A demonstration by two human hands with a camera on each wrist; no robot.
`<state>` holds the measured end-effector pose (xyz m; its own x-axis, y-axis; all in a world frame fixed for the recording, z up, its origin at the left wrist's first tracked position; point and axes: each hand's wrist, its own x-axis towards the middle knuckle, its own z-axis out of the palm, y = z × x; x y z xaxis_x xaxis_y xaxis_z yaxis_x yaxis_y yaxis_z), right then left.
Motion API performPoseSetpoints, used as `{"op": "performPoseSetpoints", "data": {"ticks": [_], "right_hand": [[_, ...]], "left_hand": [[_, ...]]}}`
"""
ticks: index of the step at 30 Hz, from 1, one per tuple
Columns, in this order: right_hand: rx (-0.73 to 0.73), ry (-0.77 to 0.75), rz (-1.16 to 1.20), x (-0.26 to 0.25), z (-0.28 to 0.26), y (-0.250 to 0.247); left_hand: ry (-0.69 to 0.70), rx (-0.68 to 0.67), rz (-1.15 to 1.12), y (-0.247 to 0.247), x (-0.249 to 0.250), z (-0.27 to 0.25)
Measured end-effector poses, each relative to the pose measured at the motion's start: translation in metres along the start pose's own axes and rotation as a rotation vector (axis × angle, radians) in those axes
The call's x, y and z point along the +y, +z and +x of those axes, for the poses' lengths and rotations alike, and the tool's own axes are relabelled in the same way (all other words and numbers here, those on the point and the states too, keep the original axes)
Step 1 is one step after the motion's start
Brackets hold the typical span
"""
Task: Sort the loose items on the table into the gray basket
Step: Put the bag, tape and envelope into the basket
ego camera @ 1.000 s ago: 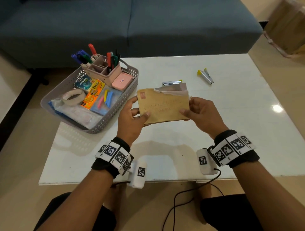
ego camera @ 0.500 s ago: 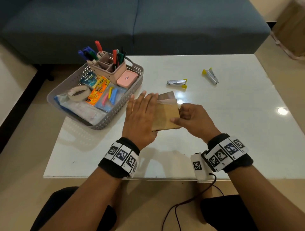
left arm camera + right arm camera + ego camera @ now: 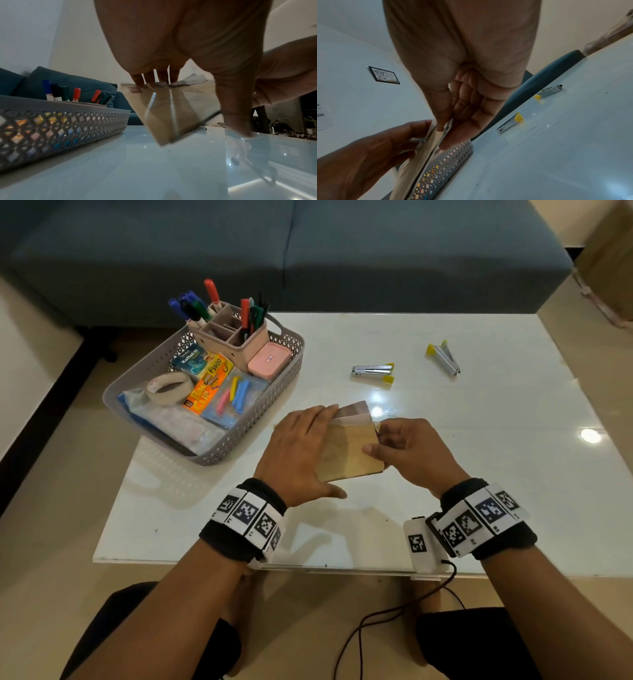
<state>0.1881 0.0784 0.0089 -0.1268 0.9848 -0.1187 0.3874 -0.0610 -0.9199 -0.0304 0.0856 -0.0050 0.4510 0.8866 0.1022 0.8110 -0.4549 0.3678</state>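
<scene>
A stack of brown envelopes is tilted just above the white table, right of the gray basket. My left hand lies flat over the stack's left half, with straight fingers reaching its top edge and the thumb below its bottom edge. My right hand pinches the right edge between thumb and fingers. The left wrist view shows the envelopes under the left hand's fingertips. The right wrist view shows the stack edge-on in the right hand. A paler envelope sticks out behind.
Two silver staplers with yellow ends lie on the table beyond the hands, one in the middle and one further right. The basket holds a pink pen holder, tape and packets. A blue sofa stands behind the table.
The envelopes came down from facing me to a low tilt over the table. My left hand left the left edge and now lies flat across the front. The right hand kept its pinch.
</scene>
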Motion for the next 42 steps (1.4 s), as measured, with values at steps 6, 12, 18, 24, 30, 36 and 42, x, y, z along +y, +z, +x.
{"op": "performPoseSetpoints", "data": {"ticks": [6,12,18,24,30,36,42], "right_hand": [[-0.098,-0.036,-0.216,0.007,0.001,-0.007],[-0.109,-0.052,-0.280,0.004,0.004,0.000],[0.004,-0.011,-0.149,0.000,0.007,0.015],[0.035,0.249,0.270,-0.019,0.003,0.027],[0.057,0.179,0.383,-0.035,-0.001,0.053],[0.103,0.208,0.378,-0.066,0.020,0.090],[0.161,0.257,0.018,-0.092,0.114,0.127]], "left_hand": [[-0.280,0.013,-0.593,-0.015,-0.010,0.001],[-0.350,-0.158,-0.824,-0.023,-0.023,-0.007],[-0.373,-0.168,-0.818,-0.030,-0.028,-0.018],[-0.478,0.023,-0.971,-0.045,-0.054,-0.027],[-0.558,0.202,-0.930,-0.053,-0.071,-0.035],[-0.603,0.225,-0.680,-0.100,-0.093,-0.025],[-0.684,-0.039,-0.369,-0.154,-0.156,0.056]]}}
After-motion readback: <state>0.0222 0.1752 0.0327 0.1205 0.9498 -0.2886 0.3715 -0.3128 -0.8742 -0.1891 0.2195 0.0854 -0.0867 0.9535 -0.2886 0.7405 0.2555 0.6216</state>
